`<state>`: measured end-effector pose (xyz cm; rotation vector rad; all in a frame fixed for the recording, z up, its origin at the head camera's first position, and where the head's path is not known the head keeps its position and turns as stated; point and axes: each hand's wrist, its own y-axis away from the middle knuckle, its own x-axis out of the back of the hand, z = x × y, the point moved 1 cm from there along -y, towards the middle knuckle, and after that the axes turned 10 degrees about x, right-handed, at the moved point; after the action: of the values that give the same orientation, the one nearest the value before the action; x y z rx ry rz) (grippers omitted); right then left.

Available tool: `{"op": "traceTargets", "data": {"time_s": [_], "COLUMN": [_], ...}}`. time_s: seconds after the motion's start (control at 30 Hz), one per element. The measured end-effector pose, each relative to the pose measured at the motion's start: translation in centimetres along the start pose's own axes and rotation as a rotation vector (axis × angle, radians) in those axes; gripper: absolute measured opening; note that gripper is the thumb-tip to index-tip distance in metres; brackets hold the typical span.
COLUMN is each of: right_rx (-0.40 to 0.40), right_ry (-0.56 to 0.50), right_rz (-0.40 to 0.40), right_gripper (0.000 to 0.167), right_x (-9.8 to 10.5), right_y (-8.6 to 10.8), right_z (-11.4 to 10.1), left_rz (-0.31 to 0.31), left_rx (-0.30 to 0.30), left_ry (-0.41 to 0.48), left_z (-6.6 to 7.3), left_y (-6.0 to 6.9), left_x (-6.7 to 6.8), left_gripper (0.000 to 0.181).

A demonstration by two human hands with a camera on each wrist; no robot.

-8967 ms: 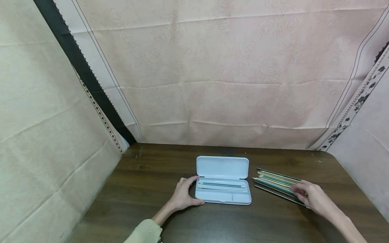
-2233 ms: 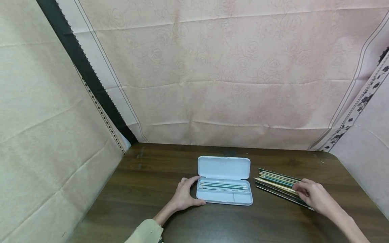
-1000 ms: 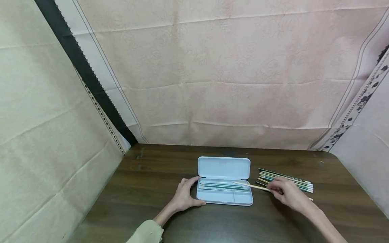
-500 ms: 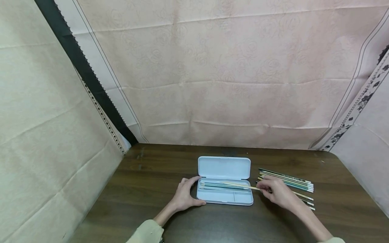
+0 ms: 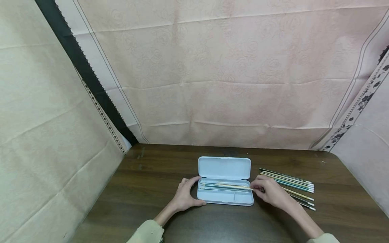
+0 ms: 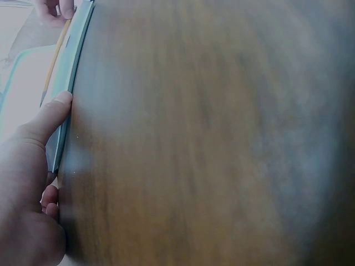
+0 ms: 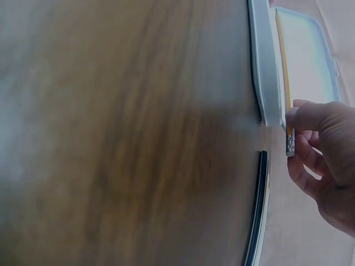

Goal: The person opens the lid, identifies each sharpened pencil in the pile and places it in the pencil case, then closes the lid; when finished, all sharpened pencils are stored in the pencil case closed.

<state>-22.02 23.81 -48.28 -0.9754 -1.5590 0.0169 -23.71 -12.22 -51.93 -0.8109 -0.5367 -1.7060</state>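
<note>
A light blue pencil case [image 5: 225,199] lies open on the table, its lid folded back, with several pencils in its long compartment. My left hand [image 5: 185,195] grips the left end of the case, thumb at the near corner and fingers at the far side; the thumb shows along the edge in the left wrist view. Between thumb and fingers, my right hand [image 5: 270,193] pinches a yellow pencil [image 7: 284,61] near its eraser end. That pencil reaches leftward over the case's pencils. Whether it touches them I cannot tell.
Several pencils [image 5: 291,181], green, yellow and dark with white ends, lie on the wooden table [image 5: 231,224] right of the case, some partly behind my right hand. Pale patterned cloth [image 5: 225,81] hangs behind and at both sides.
The right hand has taken a yellow pencil from the pile and moved left to the case's right end. More pencils lie in the case than in the oldest frame. The left hand stays put.
</note>
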Motion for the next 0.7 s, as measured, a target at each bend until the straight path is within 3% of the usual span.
{"op": "traceTargets", "data": {"time_s": [0.7], "right_rx": [-0.043], "right_ry": [-0.040], "right_rz": [-0.140], "right_gripper": [0.020], "right_x": [-1.0], "right_y": [-2.5], "right_z": [-0.8], "left_rz": [-0.001], "left_rx": [0.013], "left_ry": [0.008], "left_z": [0.2], "left_y": [0.1], "left_x": [0.1], "left_gripper": [0.092]}}
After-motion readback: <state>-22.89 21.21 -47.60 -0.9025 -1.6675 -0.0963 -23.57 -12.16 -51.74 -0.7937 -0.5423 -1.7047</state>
